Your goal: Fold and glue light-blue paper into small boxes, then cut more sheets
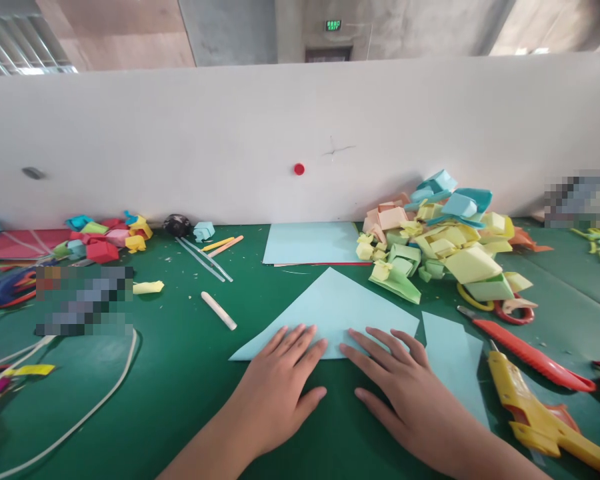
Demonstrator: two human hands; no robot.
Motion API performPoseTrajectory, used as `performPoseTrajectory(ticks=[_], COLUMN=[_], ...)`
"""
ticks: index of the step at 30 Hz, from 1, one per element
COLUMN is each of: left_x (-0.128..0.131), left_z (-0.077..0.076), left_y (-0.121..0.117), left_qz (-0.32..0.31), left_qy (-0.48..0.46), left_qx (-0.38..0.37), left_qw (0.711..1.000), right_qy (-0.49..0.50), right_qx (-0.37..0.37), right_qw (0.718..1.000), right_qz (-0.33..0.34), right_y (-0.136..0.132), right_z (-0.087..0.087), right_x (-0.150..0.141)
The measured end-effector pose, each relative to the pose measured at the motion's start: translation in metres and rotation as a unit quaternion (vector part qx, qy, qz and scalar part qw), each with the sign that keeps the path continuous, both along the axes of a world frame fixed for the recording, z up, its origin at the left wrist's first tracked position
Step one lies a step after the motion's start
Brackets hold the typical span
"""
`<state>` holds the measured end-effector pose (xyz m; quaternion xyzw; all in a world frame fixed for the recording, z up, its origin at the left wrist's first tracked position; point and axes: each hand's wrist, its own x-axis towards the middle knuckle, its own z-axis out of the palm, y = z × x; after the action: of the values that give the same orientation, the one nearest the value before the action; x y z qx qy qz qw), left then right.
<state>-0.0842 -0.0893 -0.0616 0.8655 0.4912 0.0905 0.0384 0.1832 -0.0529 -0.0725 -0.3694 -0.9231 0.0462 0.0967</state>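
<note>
A light blue sheet of paper (335, 307), folded into a triangle, lies on the green table with its peak pointing away from me. My left hand (283, 380) rests flat on the left part of its near edge, fingers stretched out. On the right part, my right hand (395, 377) presses down with its fingers spread. Both thumbs point inward over the bare table, apart from each other. Partly under my right forearm is another light blue piece of paper (450, 353). Neither hand grips anything.
At right lie a red utility knife (530, 350), a yellow glue gun (520, 400) and a heap of folded paper pieces (445, 240). A stack of blue sheets (310, 243) sits by the white partition (205, 140). A white cable (100, 407) curves at left, near a whitish stick (219, 311).
</note>
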Motion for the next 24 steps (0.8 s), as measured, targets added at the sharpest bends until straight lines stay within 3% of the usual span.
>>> performPoseTrajectory(ticks=[24], left_x=[-0.0018], left_z=[-0.0042], left_y=[0.0017], left_qz=[-0.008], left_qy=[-0.01], left_qx=[-0.002], left_qw=[1.0], right_qy=[0.007], right_qx=[-0.015], right_qw=[1.0], right_qz=[-0.002], right_y=[-0.0002], right_z=[0.0003], right_x=[0.001])
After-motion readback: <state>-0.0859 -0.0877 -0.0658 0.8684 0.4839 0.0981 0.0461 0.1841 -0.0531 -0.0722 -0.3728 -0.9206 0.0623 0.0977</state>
